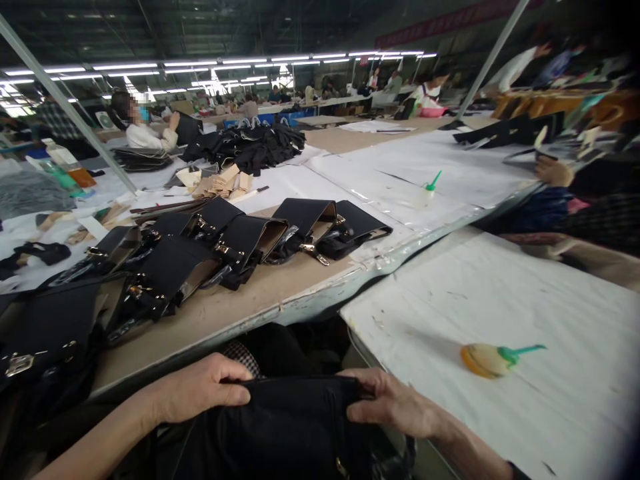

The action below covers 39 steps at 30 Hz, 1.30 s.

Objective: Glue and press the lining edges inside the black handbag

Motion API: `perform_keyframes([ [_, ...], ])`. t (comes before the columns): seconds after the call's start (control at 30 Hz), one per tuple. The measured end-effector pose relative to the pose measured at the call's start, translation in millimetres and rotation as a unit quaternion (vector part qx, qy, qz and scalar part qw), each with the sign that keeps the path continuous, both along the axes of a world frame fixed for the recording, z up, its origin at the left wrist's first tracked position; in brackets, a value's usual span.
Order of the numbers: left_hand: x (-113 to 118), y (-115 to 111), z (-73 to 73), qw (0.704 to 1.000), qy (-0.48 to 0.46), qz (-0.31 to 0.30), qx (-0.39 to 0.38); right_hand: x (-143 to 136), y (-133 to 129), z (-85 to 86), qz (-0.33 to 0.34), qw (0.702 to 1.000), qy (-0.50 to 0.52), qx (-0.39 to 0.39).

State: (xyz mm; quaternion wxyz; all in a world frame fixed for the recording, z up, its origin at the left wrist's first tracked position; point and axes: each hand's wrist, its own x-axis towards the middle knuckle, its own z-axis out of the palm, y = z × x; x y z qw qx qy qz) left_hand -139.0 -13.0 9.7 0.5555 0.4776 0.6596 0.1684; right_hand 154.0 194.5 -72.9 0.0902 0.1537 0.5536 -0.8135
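Note:
A black bag point(290, 427) with a zipper hangs low in front of me, at the bottom middle of the view. Its top edge is pinched at the left end by my left hand point(200, 390), thumb on the near side. At the other end of the same edge, my right hand point(387, 403) grips the black fabric between thumb and fingers. The fingers behind the bag are partly hidden. Beyond my hands, several black bags with gold clasps point(173, 267) lie in rows on the long table point(300, 280).
A glue bottle with a green nozzle point(487, 360) lies on the white side table point(550, 300). Another bottle point(429, 192) stands farther back. Tan pieces point(225, 182) and a black pile point(250, 145) lie beyond the bags. At right, a co-worker's hand point(555, 171) holds something.

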Motion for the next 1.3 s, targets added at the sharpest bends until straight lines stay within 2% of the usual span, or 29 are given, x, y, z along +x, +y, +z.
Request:
perform_keyframes([
  [0.07,-2.0,0.9,-4.4,1.000,-0.007,0.008,0.004,-2.6,2.4,-1.9,0.009,1.000,0.006,0.014],
  [0.17,-5.9,2.7,-3.9,1.000,-0.017,0.006,0.017,-11.5,7.4,5.3,0.023,0.999,0.007,0.024],
  [0.33,-9.5,3.5,-2.4,0.999,-0.027,-0.004,0.034,-35.8,4.1,9.0,0.026,0.998,-0.043,0.027],
  [0.47,-12.9,-0.5,-5.2,0.999,-0.041,0.002,0.030,-44.6,-2.8,8.6,0.035,0.996,-0.046,0.067],
  [0.6,-14.9,-3.3,-8.2,0.998,-0.053,0.006,0.035,-46.2,-2.0,16.5,0.039,0.990,-0.056,0.120],
  [0.67,-14.4,-2.8,-9.5,0.997,-0.057,0.001,0.043,-50.5,1.0,24.9,0.061,0.984,-0.060,0.159],
  [0.77,-12.9,-0.3,-11.6,0.997,-0.052,-0.011,0.064,-65.4,3.3,41.0,0.130,0.968,-0.033,0.213],
  [0.93,-12.4,5.1,-15.6,0.996,-0.041,-0.028,0.075,-103.8,-10.4,57.5,0.200,0.924,0.043,0.324],
  [1.1,-10.3,3.9,-17.7,0.996,-0.034,-0.013,0.082,-132.9,-33.8,52.4,0.198,0.895,0.106,0.384],
  [1.23,-3.8,-2.1,-15.9,0.996,0.031,0.043,0.069,-137.6,-43.2,45.7,0.171,0.895,0.113,0.395],
  [1.3,-1.0,-4.6,-13.7,0.994,0.060,0.047,0.075,-133.7,-42.8,45.8,0.175,0.899,0.102,0.387],
])
